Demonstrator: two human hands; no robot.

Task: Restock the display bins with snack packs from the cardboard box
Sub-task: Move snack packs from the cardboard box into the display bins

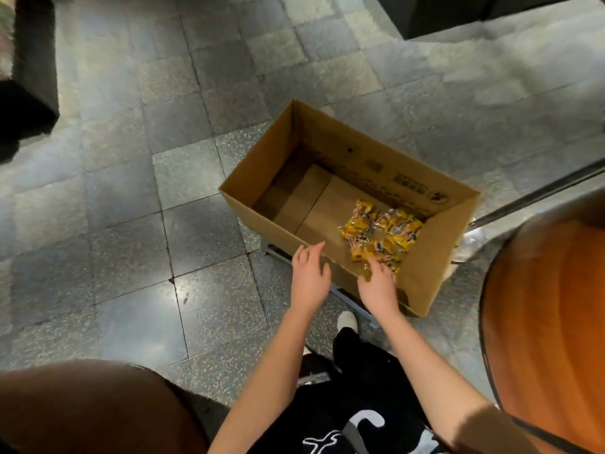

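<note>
Several snack packs (381, 229) | touching right hand (376, 285), grip unclear | left hand (309, 273) grip spread, just beside

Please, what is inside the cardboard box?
Inside the cardboard box lies a small heap of yellow snack packs at one end; the rest is bare bottom. The right hand covers the nearest packs.

A floor (131, 224) of glossy grey speckled tiles fills most of the view, with a dark fixture (32, 77) at the upper left edge and another dark block (442, 14) at the top right. A rounded orange shape (550, 322) bulges in from the right below a slanting metal rail (540, 194), and a blurred brown shape (82, 407) fills the lower left corner. Near the bottom are black trousers (360, 388) with white print and a white shoe (347, 321).
</note>
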